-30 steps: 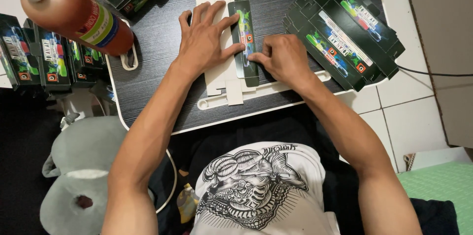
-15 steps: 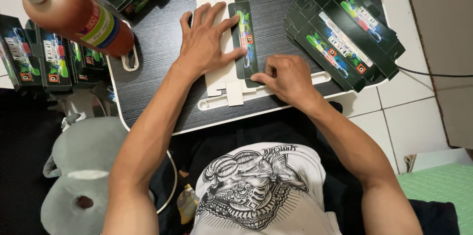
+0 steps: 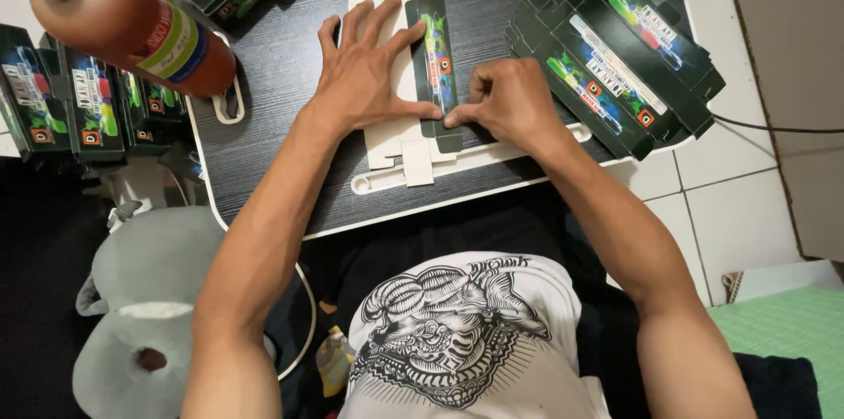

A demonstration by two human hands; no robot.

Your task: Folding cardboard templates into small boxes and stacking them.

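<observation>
Your left hand (image 3: 365, 76) lay flat and your right hand (image 3: 505, 102) pressed fingertips on the half-folded carton blank (image 3: 437, 58) at upper centre, finished boxes (image 3: 70, 102) stood at left, and a stack of flat blanks (image 3: 615, 58) remained at upper right.

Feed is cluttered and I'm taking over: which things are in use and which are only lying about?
In use:
left hand
right hand
flat carton blank
black table

Lying about:
stack of flat cartons
brown bottle
folded boxes
grey plush toy
</observation>
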